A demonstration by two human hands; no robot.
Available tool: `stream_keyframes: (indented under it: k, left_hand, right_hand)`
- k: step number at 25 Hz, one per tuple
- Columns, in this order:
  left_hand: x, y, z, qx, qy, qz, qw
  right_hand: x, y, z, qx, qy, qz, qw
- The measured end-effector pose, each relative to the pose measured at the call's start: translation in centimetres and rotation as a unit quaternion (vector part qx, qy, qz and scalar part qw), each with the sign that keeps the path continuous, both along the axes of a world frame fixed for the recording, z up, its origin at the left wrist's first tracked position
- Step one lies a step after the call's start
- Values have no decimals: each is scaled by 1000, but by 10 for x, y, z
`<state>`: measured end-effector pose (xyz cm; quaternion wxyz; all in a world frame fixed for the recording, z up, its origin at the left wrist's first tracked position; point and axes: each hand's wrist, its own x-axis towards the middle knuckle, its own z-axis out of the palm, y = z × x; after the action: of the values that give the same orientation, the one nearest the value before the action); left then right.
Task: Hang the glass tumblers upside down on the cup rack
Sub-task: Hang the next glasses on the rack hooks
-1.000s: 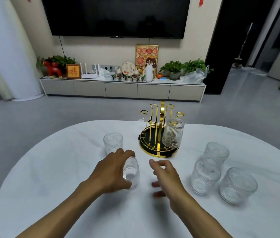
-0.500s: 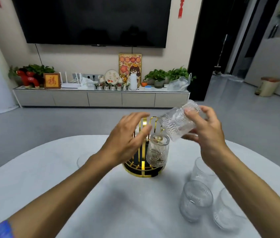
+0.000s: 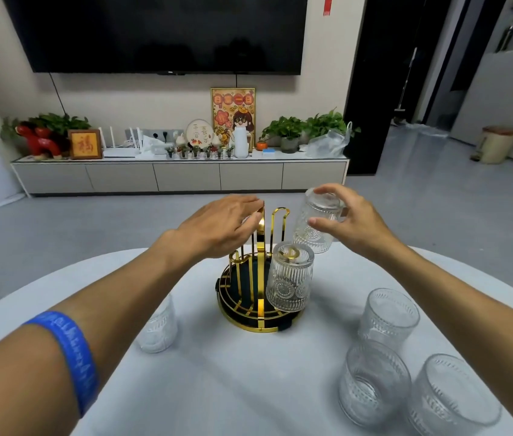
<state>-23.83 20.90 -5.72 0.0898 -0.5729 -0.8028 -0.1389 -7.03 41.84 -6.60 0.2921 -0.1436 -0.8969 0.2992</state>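
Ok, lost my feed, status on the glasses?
Right hand lowering inverted tumbler onto rack. Left hand steadying post. One hung. Nothing blocking.

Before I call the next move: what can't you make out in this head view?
- Cup rack: the left hand covers the top of its left pegs.
- Held tumbler: the right hand hides whether a peg is inside it.
- Left tumbler: partly behind the forearm.
- Nearest tumbler: cut by the bottom edge.

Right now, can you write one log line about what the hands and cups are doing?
right hand: holds tumbler upside down by rack | left hand: at rack top | hung tumbler: on rack
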Motion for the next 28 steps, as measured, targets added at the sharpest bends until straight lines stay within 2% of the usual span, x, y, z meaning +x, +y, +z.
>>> stream_keyframes:
  k: [7,12,16,19,21,22,24,26,28]
  left_hand:
    - [-2,-2,4,-21,-7,-10,1000]
    - [4,-2,4,-6,-17,-2,1000]
    - [29,0,10,-15,-49,54,997]
    - [68,-16,-2,97,-84,85,988]
    - [104,-35,-19,202,-144,75,966]
    - [121,-44,-29,242,-194,77,947]
    - [153,-55,-50,274,-302,106,907]
    - [180,-62,-70,242,-353,140,893]
    - [200,-68,-82,201,-392,148,885]
  right_hand:
    - [-6,-6,-17,65,-106,25,992]
    - [-13,-9,-28,70,-164,24,984]
    - [1,-13,-24,67,-190,8,979]
    - [43,-34,-22,34,-98,-106,989]
    - [88,-58,-30,52,-82,-145,985]
    - [111,-72,-34,58,-110,-129,984]
    - [150,-96,-42,57,-224,-68,971]
    - [168,-109,-54,122,-341,-19,932]
    - [170,-113,-62,200,-377,-32,904]
